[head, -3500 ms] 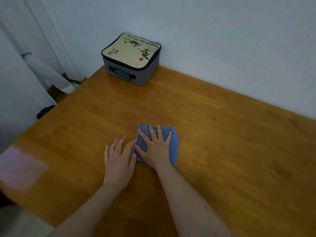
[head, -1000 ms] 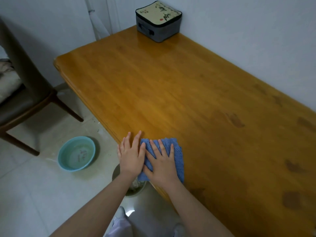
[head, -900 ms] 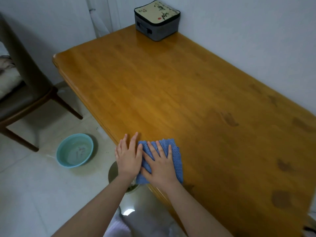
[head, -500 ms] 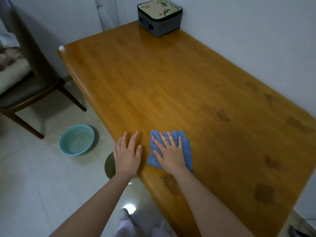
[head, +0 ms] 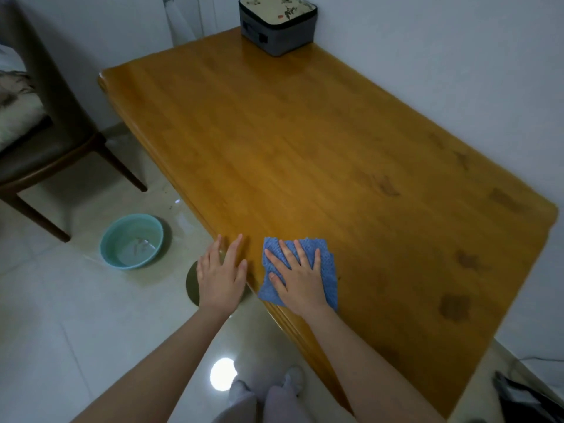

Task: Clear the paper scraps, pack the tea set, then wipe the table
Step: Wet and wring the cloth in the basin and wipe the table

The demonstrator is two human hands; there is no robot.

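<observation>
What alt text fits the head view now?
A person's right hand presses a folded blue cloth flat on a wooden table near its edge, the left hand flat beside it. A closed grey case sits at the far end by the wall; a teal basin and a chair stand on the floor to the left.
</observation>
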